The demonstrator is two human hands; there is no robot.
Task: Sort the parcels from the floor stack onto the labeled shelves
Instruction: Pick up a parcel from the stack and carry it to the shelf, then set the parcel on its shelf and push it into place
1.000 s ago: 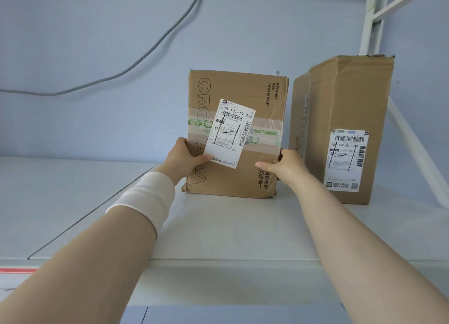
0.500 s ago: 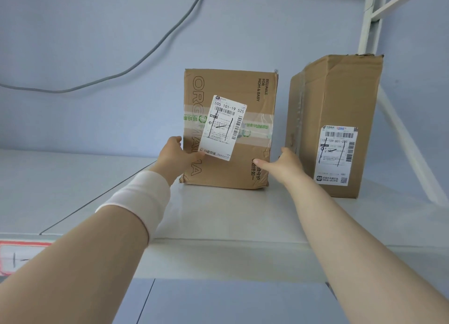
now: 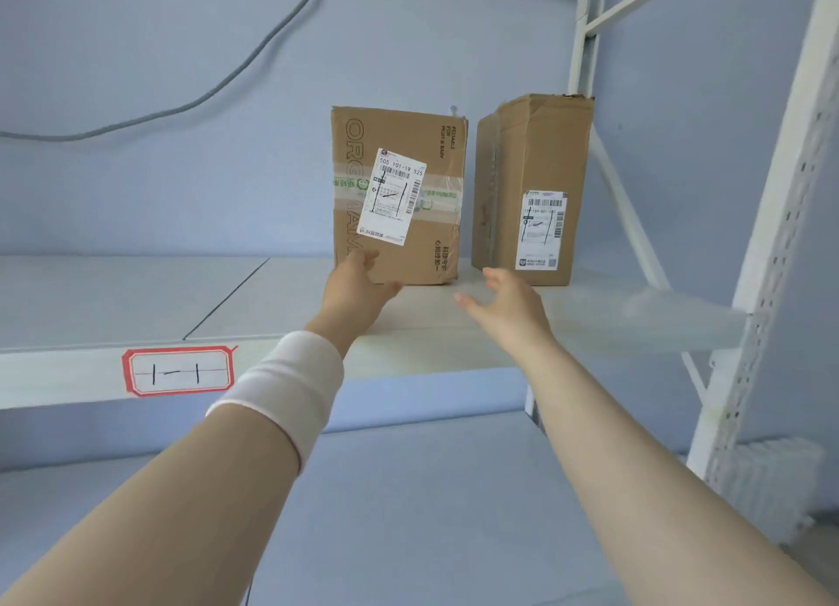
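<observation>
Both hands are spread wide and hold nothing. Fingers of the left hand fan out in front of the lower left corner of the parcel; motion blur there makes it impossible to tell whether the fingertips touch the cardboard or hang just off it. Near the parcel's lower right corner, the right hand is clear of the box, palm turned inward, with fingers loosely curved and apart above the shelf.

Brown corrugated cardboard makes up the parcel, a rectangular box with slightly dented edges and a crumpled lower right corner. It stands upright on the shelf with its long axis vertical and its broad face toward the camera. A band of clear glossy tape with green print crosses the middle of that face, and a white paper shipping label with barcodes sits over the tape, tilted a little clockwise. Dark lettering runs vertically down the left side of the face.

Just beside it to the right, with a narrow gap between them, stands a second box of the same brown cardboard, also upright, angled so that a taped side and a labelled face both show.

Smooth, pale and flat, the shelf has a dark seam running across it. On its front edge is a red-bordered tag hand-marked "1-1". A white wristband of soft fabric wraps the left forearm.
</observation>
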